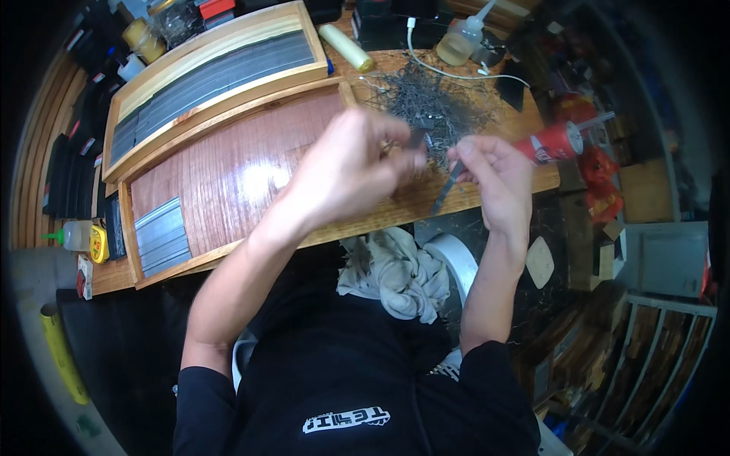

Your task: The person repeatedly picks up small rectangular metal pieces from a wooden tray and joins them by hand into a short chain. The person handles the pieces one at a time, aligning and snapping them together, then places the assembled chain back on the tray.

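My right hand (498,178) is closed, thumb against fingers, on a thin grey metal strip (447,188) that slants down past the front edge of the bench. Just left of it my left hand (365,156) hovers over the near corner of a wooden tray, its fingers curled and smeared by motion. Something small and dark shows at those fingertips, too blurred to name. Behind both hands spreads a tangled heap of thin dark metal offcuts (426,95). Flat grey strips (162,237) lie side by side at the left end of the near wooden tray (243,163).
A second wooden tray (313,45) behind holds rows of dark grey strips (228,80). A red can (549,144) lies on its side by my right hand. Further back are a squeeze bottle (458,44), a white cable (449,71) and a pale roll (346,48). A crumpled cloth (395,273) hangs below.
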A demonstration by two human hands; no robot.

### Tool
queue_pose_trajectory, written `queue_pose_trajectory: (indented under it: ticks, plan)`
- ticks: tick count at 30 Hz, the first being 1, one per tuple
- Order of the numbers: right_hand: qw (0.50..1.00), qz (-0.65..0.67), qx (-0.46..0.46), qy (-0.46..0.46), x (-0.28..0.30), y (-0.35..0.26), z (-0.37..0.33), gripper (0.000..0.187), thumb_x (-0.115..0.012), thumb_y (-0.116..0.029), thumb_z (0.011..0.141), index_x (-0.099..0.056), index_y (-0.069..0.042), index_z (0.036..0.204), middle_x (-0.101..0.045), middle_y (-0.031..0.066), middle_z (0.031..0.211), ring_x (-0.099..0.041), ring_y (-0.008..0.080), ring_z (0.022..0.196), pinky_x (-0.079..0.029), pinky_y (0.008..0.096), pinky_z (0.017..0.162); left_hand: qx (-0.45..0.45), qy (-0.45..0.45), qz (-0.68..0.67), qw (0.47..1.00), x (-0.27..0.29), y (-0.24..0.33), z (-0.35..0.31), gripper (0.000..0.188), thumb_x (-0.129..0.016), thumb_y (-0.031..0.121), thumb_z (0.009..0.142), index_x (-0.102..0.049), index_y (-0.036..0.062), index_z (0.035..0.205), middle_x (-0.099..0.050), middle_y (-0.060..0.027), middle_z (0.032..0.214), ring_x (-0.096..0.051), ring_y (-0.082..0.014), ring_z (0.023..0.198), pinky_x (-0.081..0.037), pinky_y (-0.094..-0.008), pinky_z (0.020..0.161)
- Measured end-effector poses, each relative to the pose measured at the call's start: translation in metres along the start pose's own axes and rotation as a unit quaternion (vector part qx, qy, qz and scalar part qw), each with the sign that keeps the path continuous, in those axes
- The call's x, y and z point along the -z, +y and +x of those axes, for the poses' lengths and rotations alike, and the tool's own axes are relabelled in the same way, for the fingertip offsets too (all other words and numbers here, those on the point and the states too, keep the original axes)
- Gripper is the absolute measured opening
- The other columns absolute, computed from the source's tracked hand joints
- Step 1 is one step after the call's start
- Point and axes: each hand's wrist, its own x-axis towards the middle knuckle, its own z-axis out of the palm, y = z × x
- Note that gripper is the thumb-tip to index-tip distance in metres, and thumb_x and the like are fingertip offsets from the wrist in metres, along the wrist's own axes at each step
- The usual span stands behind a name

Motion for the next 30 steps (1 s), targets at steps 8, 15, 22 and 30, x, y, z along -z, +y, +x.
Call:
queue_pose_trajectory:
  ticks: [8, 15, 22, 30]
  plan:
    - [0.970, 0.135, -0.102, -0.175, -0.068, 0.010, -0.055, 0.013, -0.074, -0.007, 0.098, -0.071, 0.003, 0.105, -0.077, 0.0123, 0.095, -0.073, 0.0127, 0.077, -0.058, 0.0233, 0.068, 0.130, -0.014, -0.280, 0.951, -0.019, -0.044, -0.110, 0.014, -0.077, 0.013, 0.098, -0.078, 0.0020, 0.090, -0.063, 0.0054, 0.065, -0.046, 0.0019, 0.057, -0.036, -0.0209, 0.051]
    - [0.939, 0.172, -0.151, -0.257, -0.095, 0.040, -0.065, 0.011, -0.075, -0.007, 0.098, -0.069, 0.001, 0.103, -0.074, 0.0065, 0.093, -0.069, 0.0082, 0.078, -0.057, 0.0221, 0.068, 0.202, -0.045, -0.427, 0.880, -0.015, -0.072, -0.147, 0.012, -0.076, 0.011, 0.098, -0.077, 0.0010, 0.105, -0.078, -0.0063, 0.088, -0.075, -0.0110, 0.079, -0.061, -0.0230, 0.067]
    - [0.935, 0.137, -0.167, -0.281, -0.101, 0.043, -0.073, 0.009, -0.073, -0.003, 0.098, -0.069, 0.003, 0.102, -0.073, 0.0063, 0.091, -0.069, 0.0063, 0.077, -0.057, 0.0197, 0.067, 0.217, -0.039, -0.392, 0.893, -0.017, -0.072, -0.158, 0.013, -0.074, 0.012, 0.100, -0.077, 0.0009, 0.107, -0.078, -0.0051, 0.089, -0.072, -0.0079, 0.079, -0.058, -0.0215, 0.067]
    - [0.927, 0.120, -0.199, -0.294, -0.104, 0.042, -0.080, 0.006, -0.072, 0.001, 0.097, -0.068, 0.005, 0.099, -0.074, 0.0088, 0.089, -0.071, 0.0077, 0.077, -0.059, 0.0200, 0.067, 0.244, -0.044, -0.382, 0.890, -0.015, -0.077, -0.163, 0.015, -0.074, 0.006, 0.098, -0.075, -0.0045, 0.108, -0.079, -0.0147, 0.096, -0.078, -0.0181, 0.086, -0.064, -0.0287, 0.073]
